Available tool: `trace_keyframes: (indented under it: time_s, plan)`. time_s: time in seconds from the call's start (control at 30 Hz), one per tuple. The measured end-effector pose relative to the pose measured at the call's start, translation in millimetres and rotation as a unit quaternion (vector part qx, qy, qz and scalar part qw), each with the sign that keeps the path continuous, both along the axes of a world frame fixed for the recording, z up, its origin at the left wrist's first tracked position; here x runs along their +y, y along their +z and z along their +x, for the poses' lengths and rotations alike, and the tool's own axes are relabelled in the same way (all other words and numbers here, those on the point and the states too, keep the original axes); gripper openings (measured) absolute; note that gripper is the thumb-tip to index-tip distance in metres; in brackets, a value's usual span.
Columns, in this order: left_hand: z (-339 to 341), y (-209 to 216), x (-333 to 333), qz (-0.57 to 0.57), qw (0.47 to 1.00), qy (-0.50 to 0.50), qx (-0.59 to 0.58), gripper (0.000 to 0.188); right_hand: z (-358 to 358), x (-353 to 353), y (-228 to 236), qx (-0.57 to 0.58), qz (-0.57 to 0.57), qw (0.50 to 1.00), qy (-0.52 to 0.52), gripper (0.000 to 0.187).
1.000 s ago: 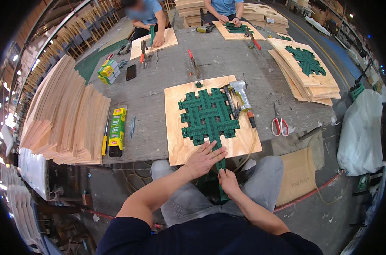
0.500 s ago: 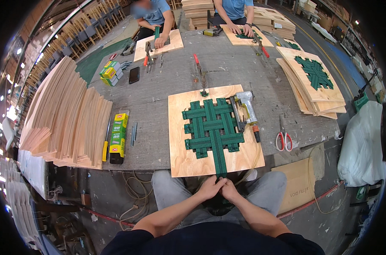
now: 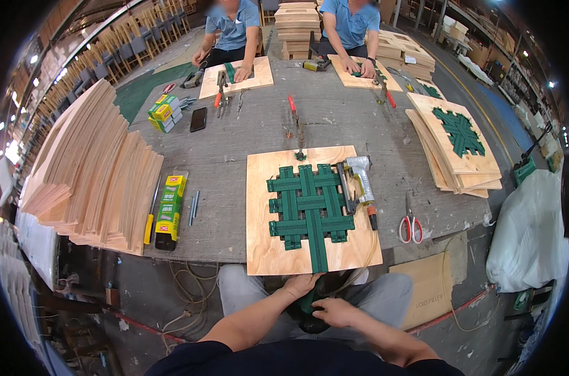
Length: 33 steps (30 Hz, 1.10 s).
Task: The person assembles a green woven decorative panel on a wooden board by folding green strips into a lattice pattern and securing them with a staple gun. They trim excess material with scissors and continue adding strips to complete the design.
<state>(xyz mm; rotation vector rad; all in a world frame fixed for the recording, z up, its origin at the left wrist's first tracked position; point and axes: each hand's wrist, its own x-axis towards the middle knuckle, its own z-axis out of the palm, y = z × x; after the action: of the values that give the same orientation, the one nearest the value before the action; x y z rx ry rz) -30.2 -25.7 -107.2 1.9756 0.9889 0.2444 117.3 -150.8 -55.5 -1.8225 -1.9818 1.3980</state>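
A square plywood board (image 3: 263, 207) lies in front of me, its near edge jutting past the table. Green webbing straps (image 3: 309, 202) are woven across its middle opening. One strap (image 3: 318, 254) runs down over the near edge, and its loose part hangs toward my lap. My left hand (image 3: 302, 285) is closed on this strap just under the board's edge. Lower down, my right hand (image 3: 336, 311) has curled fingers at the hanging part, thumb and forefinger pinched at its side. A pneumatic stapler (image 3: 359, 178) rests on the board, right of the weave.
Red-handled scissors (image 3: 411, 229) lie to the right, near stacked boards (image 3: 432, 153). At left are stacked wood pieces (image 3: 93, 182), green-yellow boxes (image 3: 170, 207) and a phone (image 3: 198, 119). A clamp (image 3: 299, 128) grips the board's far edge. Two people work on boards across the table.
My hands were together at the board's near edge. Now the right hand has moved down and apart, along the hanging strap, while the left stays under the edge. The view has tilted slightly.
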Motion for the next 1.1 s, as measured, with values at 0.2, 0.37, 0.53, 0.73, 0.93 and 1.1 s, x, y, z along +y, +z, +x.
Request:
trace_keyframes:
  time_s: [0.2, 0.37, 0.53, 0.73, 0.93, 1.1]
  plan:
    - [-3.5, -16.8, 0.1, 0.149, 0.988, 0.023, -0.015, 0.053, 108.6, 168.3, 105.3, -0.081, 0.310, 0.913, -0.251, 0.036]
    - [9.5, -21.1, -1.0, 0.110, 0.994, -0.012, -0.016, 0.057, 180.0, 269.1, 71.5, -0.261, 0.186, 0.883, -0.342, 0.057]
    - [3.4, -40.1, -2.0, 0.030, 0.993, 0.043, -0.109, 0.057, 175.9, 303.7, 60.1, -0.251, 0.132, 0.895, -0.343, 0.056]
    - [1.7, -31.5, 8.9, 0.057, 0.988, -0.088, 0.115, 0.062, 167.8, 260.2, 90.9, -0.017, 0.216, 0.876, -0.432, 0.042]
    - [0.1, -18.7, 11.3, 0.114, 0.993, -0.035, 0.025, 0.052, 99.1, 160.5, 154.4, 0.207, 0.138, 0.846, -0.471, 0.035]
    - [4.3, -17.8, 10.1, 0.192, 0.981, -0.002, -0.010, 0.050, 46.5, 90.6, 121.7, 0.252, 0.071, 0.844, -0.468, 0.023]
